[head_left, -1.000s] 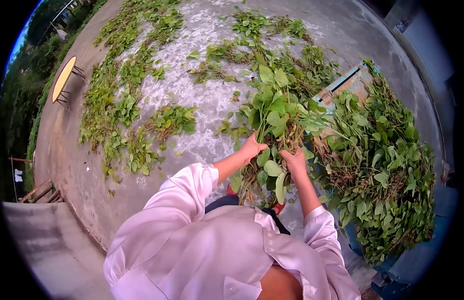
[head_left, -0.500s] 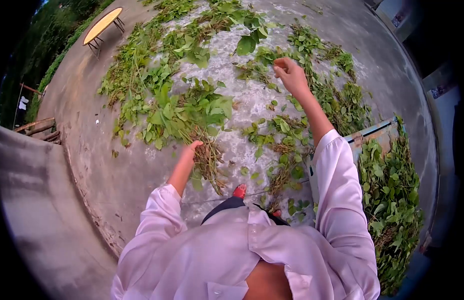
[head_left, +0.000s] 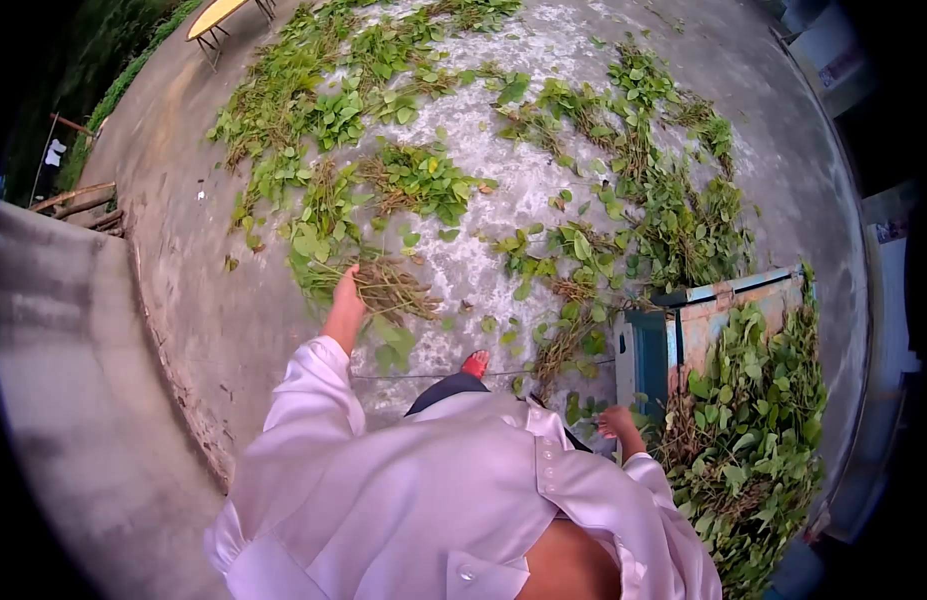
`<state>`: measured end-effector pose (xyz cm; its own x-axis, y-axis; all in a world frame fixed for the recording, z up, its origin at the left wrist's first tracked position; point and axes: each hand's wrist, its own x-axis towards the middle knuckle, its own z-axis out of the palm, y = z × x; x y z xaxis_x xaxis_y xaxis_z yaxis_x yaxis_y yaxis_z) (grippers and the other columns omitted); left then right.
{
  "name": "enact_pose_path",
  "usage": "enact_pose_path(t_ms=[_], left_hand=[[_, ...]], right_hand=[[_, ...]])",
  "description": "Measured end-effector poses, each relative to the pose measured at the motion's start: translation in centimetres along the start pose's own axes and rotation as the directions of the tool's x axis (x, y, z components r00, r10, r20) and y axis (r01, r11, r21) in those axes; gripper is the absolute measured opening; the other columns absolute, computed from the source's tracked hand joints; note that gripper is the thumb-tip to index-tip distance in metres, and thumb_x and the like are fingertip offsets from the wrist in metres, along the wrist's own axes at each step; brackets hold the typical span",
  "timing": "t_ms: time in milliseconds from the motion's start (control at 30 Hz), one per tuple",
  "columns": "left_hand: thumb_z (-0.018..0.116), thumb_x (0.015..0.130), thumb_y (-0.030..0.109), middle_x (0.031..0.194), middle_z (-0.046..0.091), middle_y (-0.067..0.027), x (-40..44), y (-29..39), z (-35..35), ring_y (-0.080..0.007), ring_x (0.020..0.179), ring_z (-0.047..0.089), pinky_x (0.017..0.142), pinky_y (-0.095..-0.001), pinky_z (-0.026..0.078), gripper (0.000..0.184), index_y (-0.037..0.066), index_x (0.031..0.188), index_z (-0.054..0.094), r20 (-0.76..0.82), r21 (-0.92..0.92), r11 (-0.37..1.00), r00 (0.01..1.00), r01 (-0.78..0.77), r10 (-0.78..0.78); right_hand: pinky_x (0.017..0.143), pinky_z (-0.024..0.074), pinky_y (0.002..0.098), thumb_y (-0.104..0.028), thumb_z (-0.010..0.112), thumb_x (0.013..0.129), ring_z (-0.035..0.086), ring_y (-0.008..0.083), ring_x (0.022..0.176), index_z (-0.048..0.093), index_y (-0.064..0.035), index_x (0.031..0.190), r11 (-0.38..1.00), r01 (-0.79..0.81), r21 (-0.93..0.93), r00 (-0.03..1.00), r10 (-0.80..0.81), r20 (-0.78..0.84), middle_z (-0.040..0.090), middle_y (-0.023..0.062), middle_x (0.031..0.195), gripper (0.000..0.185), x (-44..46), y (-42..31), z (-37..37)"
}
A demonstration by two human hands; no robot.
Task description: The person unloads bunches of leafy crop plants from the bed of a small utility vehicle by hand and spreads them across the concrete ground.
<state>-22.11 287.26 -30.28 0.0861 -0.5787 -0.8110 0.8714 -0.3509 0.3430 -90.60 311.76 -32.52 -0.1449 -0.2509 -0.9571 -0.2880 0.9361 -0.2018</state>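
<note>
My left hand (head_left: 347,290) is closed round the stems of a bunch of uprooted bean plants (head_left: 393,288). Their brown stem ends point right and their leaves hang to the left, above the concrete. My right hand (head_left: 615,422) is low beside my body, its fingers loosely curled with nothing visible in them. It is close to the left end of a worn blue-green wooden box (head_left: 651,350). A thick heap of bean plants (head_left: 753,430) covers much of the box's side and top.
Leafy plants lie spread over the concrete ground (head_left: 473,225), in a broad patch ahead-left (head_left: 303,110) and a strip ahead-right (head_left: 673,210). My red shoe (head_left: 474,363) shows below. A low wall (head_left: 63,330) runs along the left. A yellow-topped table (head_left: 215,15) stands far left.
My right hand has drawn back from far ahead to beside my body. My left hand has moved slightly left and up, its bunch turning more sideways. A leafy sprig ahead is no longer in the air.
</note>
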Motion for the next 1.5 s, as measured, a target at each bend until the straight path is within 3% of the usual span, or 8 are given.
enact_pose_path(t_ms=[167,333,467,700,900,1133,1433,1500], left_hand=[[0.055,0.081,0.037,0.078,0.057,0.0002,0.8,11.6,8.2,-0.0177,0.064,0.053,0.05,-0.0317,0.042,0.022,0.016,0.085,0.053,-0.266,0.164,0.975,0.946,-0.147,0.187],[0.057,0.076,0.046,0.132,0.033,-0.0117,-3.7,9.2,13.8,-0.0354,0.116,0.032,0.078,-0.0525,0.039,0.062,0.015,0.126,0.037,-0.443,0.58,0.815,0.843,0.011,0.304],[0.064,0.074,0.036,0.114,0.044,-0.0162,3.2,5.3,9.3,-0.0304,0.104,0.042,0.075,-0.0502,0.041,0.056,0.008,0.119,0.044,-0.237,0.842,0.539,0.879,-0.026,0.413],[0.057,0.081,0.018,0.059,0.044,0.0004,3.9,-12.8,8.9,-0.0145,0.044,0.043,0.037,-0.0302,0.032,0.023,0.009,0.1,0.049,-0.092,0.986,0.145,0.995,0.086,0.033],[0.062,0.077,0.037,0.095,0.051,-0.0093,-3.8,-35.8,18.2,-0.0218,0.073,0.053,0.053,-0.0359,0.045,0.069,0.009,0.131,0.029,0.008,0.962,-0.266,0.975,-0.068,-0.221],[0.061,0.069,0.061,0.132,0.034,-0.0214,-20.2,-67.1,26.5,-0.0337,0.122,0.035,0.097,-0.0438,0.031,0.097,0.003,0.136,0.021,-0.204,0.83,-0.514,0.74,-0.215,-0.64],[0.066,0.064,0.061,0.136,0.029,-0.0196,-30.4,-85.1,27.1,-0.0302,0.124,0.032,0.097,-0.0431,0.031,0.101,-0.006,0.131,0.029,-0.104,0.805,-0.529,0.814,-0.268,-0.571],[0.066,0.062,0.062,0.127,0.041,-0.0181,-32.8,-85.7,28.1,-0.0272,0.117,0.039,0.093,-0.0362,0.034,0.097,-0.009,0.123,0.04,-0.055,0.849,-0.466,0.836,-0.249,-0.547]], right_hand=[[0.042,0.047,0.0309,-0.013,0.055,0.078,0.06,0.0195,0.052,0.055,-0.005,0.088,0.984,0.087,0.155,0.982,-0.058,-0.18,0.059,0.0074,0.067,0.013,-6.0,3.3,-1.4],[0.041,0.0443,0.0264,-0.014,0.058,0.077,0.061,0.015,0.055,0.058,-0.0016,0.102,0.97,0.169,0.173,0.933,-0.101,-0.345,0.064,0.0082,0.077,0.027,-11.4,3.0,-2.3],[0.064,0.0496,0.0319,-0.021,0.062,0.072,0.063,0.022,0.061,0.063,-0.0029,0.091,0.976,0.218,0.011,0.766,-0.165,-0.622,0.064,0.0124,0.073,0.026,-14.1,8.4,-5.2],[0.068,0.0458,0.0419,-0.018,0.064,0.069,0.058,0.0342,0.075,0.054,-0.003,0.087,0.958,0.161,0.238,0.01,0.24,-0.971,0.06,0.0165,0.075,0.026,-20.0,22.5,-13.4],[0.082,0.0423,0.0379,-0.046,0.074,0.061,0.054,0.0327,0.096,0.046,0.0071,0.11,0.873,0.227,0.432,-0.238,0.48,-0.844,0.055,0.0231,0.104,0.077,-22.0,39.0,-25.1],[0.103,0.0262,0.038,-0.061,0.074,0.05,0.027,0.0338,0.127,0.015,0.0085,0.134,0.781,0.327,0.533,0.362,0.417,-0.834,0.024,0.0272,0.137,0.124,-21.4,44.4,-38.3],[0.102,0.0265,0.0336,-0.046,0.083,0.047,0.033,0.03,0.124,0.0,0.0074,0.135,0.712,0.423,0.561,0.543,0.297,-0.785,0.028,0.0252,0.135,0.133,-14.6,46.5,-40.0],[0.099,0.0314,0.0343,-0.05,0.082,0.044,0.04,0.0307,0.119,0.019,0.0067,0.133,0.65,0.457,0.607,0.541,0.339,-0.77,0.038,0.0236,0.129,0.123,-14.3,46.7,-39.5]])
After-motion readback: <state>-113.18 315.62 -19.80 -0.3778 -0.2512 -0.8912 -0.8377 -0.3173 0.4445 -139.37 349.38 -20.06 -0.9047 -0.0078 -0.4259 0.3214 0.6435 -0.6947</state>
